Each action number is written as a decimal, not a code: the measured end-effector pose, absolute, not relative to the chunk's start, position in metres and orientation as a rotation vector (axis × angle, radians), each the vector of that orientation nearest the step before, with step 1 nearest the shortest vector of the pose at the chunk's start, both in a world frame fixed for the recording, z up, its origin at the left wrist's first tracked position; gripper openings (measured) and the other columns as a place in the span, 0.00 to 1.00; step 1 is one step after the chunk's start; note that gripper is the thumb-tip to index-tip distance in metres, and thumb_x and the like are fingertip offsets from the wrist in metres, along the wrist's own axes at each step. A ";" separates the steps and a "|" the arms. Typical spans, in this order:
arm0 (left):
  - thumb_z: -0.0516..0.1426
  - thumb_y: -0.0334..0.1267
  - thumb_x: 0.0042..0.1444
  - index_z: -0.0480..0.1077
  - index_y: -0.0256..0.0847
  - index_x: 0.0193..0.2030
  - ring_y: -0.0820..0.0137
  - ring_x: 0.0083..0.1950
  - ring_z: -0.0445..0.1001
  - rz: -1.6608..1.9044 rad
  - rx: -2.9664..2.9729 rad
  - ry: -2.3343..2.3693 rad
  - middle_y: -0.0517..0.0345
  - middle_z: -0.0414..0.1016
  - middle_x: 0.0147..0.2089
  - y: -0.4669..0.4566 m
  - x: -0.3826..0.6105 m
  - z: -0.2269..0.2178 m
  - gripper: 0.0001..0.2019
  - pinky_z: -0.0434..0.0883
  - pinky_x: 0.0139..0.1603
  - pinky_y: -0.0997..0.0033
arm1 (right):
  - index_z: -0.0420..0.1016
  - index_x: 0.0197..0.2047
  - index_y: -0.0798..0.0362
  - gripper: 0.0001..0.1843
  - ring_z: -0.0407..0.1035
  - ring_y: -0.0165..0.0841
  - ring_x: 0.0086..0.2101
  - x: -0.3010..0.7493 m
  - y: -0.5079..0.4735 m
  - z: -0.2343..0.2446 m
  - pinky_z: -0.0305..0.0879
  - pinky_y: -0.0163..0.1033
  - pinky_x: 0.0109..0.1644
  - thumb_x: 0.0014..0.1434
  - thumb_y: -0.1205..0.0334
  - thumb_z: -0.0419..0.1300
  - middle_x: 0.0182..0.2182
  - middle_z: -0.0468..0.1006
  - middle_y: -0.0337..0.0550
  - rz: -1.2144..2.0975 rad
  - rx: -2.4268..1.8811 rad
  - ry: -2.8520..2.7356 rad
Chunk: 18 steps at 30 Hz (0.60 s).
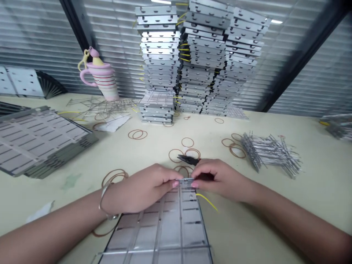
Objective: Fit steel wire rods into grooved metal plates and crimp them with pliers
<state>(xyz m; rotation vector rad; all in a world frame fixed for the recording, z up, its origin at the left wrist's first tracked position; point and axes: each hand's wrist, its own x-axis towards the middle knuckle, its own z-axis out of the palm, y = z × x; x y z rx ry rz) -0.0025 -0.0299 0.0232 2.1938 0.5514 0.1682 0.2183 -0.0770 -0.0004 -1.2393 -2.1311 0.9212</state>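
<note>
A flat panel point(169, 229) with pale squares and thin metal rods along it lies in front of me, its near end cut off by the frame. My left hand point(143, 189) rests over its far left part, thumb and fingers closed on the far edge. Across from it, my right hand point(220, 179) pinches the far right corner between thumb and forefinger. Dark-jawed pliers point(188, 159) show just beyond the right hand, their handles hidden; whether that hand holds them I cannot tell. A yellow wire point(207, 201) sticks out from the panel's right side.
Tall stacks of metal panels point(159, 51) stand at the back. More panels point(41, 139) lie stacked at left, and a bundle of metal rods point(272, 152) lies at right. Rubber bands point(137, 134) are scattered around. A striped cup point(103, 79) stands at the back left.
</note>
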 end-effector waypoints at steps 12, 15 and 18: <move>0.51 0.34 0.60 0.75 0.33 0.41 0.71 0.38 0.72 0.248 2.040 0.630 0.56 0.77 0.38 -0.007 -0.006 0.019 0.12 0.65 0.43 0.74 | 0.71 0.37 0.52 0.17 0.65 0.44 0.42 0.243 -0.080 0.007 0.56 0.49 0.46 0.58 0.47 0.54 0.36 0.73 0.48 -0.117 -1.819 -2.276; 0.53 0.33 0.57 0.76 0.32 0.41 0.70 0.37 0.73 0.252 1.895 0.733 0.54 0.78 0.37 0.011 -0.016 0.017 0.11 0.66 0.43 0.72 | 0.69 0.37 0.52 0.25 0.65 0.46 0.41 0.266 -0.076 0.002 0.58 0.49 0.42 0.56 0.37 0.50 0.38 0.72 0.50 -0.091 -1.968 -2.404; 0.55 0.32 0.54 0.77 0.34 0.40 0.70 0.37 0.74 0.246 1.801 0.770 0.56 0.78 0.36 0.020 -0.022 0.018 0.10 0.67 0.44 0.70 | 0.67 0.42 0.52 0.26 0.66 0.41 0.37 0.273 -0.076 0.001 0.60 0.43 0.37 0.58 0.37 0.48 0.38 0.72 0.49 0.152 -1.893 -2.464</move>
